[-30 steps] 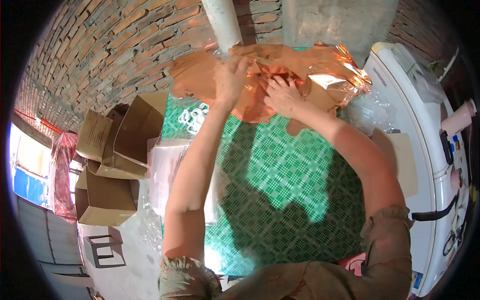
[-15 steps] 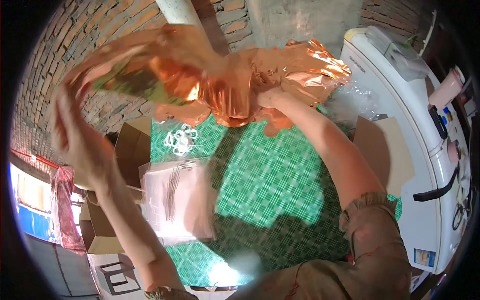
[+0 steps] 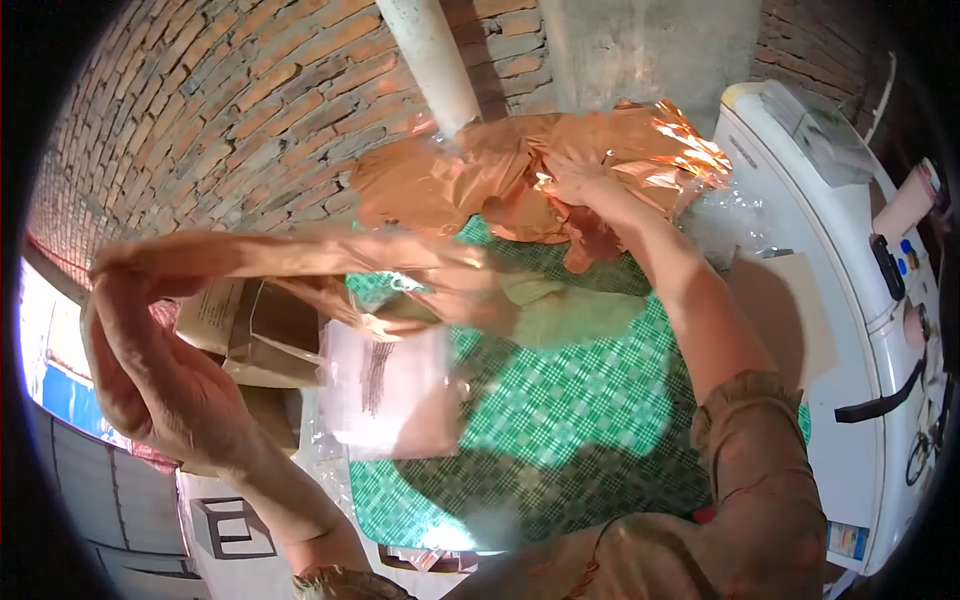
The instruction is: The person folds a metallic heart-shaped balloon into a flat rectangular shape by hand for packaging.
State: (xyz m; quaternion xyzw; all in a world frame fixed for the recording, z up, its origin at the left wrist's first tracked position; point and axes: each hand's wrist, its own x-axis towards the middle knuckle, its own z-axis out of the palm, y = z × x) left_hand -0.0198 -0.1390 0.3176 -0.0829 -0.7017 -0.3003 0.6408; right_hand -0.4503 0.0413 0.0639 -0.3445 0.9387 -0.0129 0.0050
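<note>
My left hand (image 3: 165, 380) is raised at the far left, its fingers closed on one end of a flat copper-coloured foil balloon (image 3: 290, 255). The balloon stretches right across the green checked cloth, its far end blurred by motion. Beyond it, my right hand (image 3: 580, 180) rests on a heap of crumpled copper foil balloons (image 3: 440, 185), with fingers stretched out over the foil. Beneath the held balloon lies a stack of clear plastic sleeves (image 3: 390, 400). White cord or rings (image 3: 405, 283) show partly behind the balloon.
A green checked tablecloth (image 3: 570, 400) covers the table. Cardboard boxes (image 3: 265, 320) stand on the left. At right are clear plastic wrap (image 3: 735, 215), a cardboard piece (image 3: 785, 315) and a white appliance (image 3: 840, 270). Behind rise a brick wall (image 3: 270, 110) and a white pipe (image 3: 430, 60).
My left hand has come down with the balloon, which has swung from over the heap to across the tablecloth. The right hand has shifted on the heap, its fingers now showing. The view has shifted slightly.
</note>
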